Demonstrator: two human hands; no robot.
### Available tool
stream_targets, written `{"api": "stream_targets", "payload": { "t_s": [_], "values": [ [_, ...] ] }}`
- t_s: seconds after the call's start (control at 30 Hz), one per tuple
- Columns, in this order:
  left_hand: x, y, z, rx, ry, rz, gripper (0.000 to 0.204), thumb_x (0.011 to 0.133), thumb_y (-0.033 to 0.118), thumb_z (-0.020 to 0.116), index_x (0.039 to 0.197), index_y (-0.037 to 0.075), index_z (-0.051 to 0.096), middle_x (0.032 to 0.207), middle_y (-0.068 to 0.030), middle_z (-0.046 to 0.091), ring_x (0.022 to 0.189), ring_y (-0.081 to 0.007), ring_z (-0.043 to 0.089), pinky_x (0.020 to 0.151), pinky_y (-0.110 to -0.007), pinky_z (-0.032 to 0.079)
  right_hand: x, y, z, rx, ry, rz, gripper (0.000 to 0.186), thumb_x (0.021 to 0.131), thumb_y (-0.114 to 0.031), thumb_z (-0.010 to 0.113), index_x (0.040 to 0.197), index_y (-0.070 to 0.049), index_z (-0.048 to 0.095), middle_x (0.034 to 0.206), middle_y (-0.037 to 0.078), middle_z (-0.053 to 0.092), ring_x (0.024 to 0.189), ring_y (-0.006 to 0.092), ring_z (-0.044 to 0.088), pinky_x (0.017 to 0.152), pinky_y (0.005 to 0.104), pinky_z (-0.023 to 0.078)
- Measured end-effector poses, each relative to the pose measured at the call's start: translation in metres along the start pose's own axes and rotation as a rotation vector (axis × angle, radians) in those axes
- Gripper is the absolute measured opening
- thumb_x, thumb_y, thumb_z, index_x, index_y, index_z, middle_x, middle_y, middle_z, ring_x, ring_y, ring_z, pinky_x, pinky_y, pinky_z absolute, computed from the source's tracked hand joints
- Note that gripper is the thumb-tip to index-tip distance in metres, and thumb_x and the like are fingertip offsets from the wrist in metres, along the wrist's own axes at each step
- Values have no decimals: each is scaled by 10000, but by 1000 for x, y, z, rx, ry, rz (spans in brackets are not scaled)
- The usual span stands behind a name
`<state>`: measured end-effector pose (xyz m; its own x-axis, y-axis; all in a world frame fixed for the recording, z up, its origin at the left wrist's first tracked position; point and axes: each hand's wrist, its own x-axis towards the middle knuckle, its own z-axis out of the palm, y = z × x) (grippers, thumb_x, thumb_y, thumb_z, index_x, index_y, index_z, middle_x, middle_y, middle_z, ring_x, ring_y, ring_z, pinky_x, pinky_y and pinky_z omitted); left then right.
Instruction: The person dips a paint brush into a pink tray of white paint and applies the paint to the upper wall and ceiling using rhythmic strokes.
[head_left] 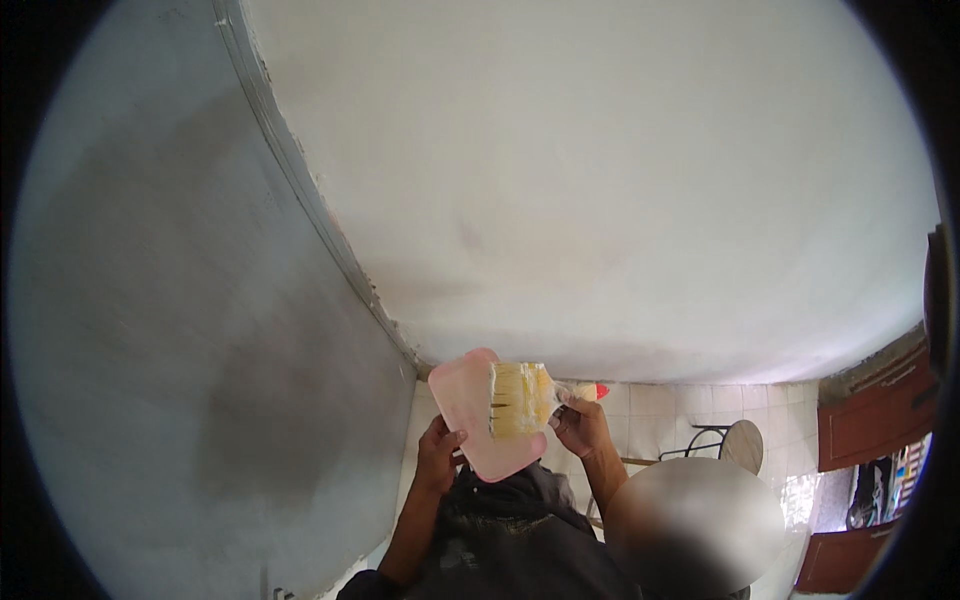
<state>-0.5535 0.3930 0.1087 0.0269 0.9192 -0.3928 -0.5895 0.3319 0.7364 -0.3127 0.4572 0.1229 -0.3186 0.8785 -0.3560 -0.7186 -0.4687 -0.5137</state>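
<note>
My left hand point(438, 455) is closed on the near-left edge of a pink plastic tray point(460, 400) with rounded corners, thumb on top. A wide paintbrush point(520, 400) with pale yellow bristles lies across the tray in this view, its bristle tips toward the left. White paint coats the tips and the base of the bristles. My right hand point(582, 425) grips the brush near its handle, which has a red end. Whether the bristles touch the tray or hover over it, I cannot tell. What the tray holds is hidden.
A whitish wall point(620, 200) rises ahead, and a grey-blue surface point(200, 300) stands close on the left. On the tiled floor point(655, 405) to the right is a round-seated stool point(742, 446). Beyond it, a reddish-brown door point(860, 430) stands at an opening. A blurred patch covers the lower right.
</note>
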Motion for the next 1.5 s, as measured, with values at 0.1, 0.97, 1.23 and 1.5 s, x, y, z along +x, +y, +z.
{"api": "stream_targets", "payload": {
  "t_s": [0.1,0.97,1.23,1.5],
  "values": [
    [4,-6,6,-23,-4,38,477,780,123,586,1216,-1,440,1023,-73,575,854,-177,625,673,-324,568,-4,-5,0,-26,0,18,379,832,-138,591,1158,33,505,1146,122,578,1040,257,570,889,395,462],
    [32,-29,99,12,-44,-109,565,780,244,606,1258,17,405,1096,-116,557,936,-248,600,734,-390,537,-37,-238,88,-687,309,-1272,353,785,-91,687,1100,33,586,1065,155,614,986,228,605,877,326,480],
    [15,-21,73,-1,89,-133,593,740,260,622,1239,15,414,1112,-125,545,955,-268,582,753,-397,526,38,-235,74,-1952,183,-1996,377,649,35,682,1011,-18,589,1161,166,568,1035,356,582,793,383,548],
    [1,-14,33,14,72,-155,602,710,259,626,1231,35,424,1095,-115,550,936,-280,594,746,-402,531,21,-191,69,-1747,38,-1654,269,709,63,664,964,-9,617,1036,141,623,923,294,638,760,335,542]
  ]
}}
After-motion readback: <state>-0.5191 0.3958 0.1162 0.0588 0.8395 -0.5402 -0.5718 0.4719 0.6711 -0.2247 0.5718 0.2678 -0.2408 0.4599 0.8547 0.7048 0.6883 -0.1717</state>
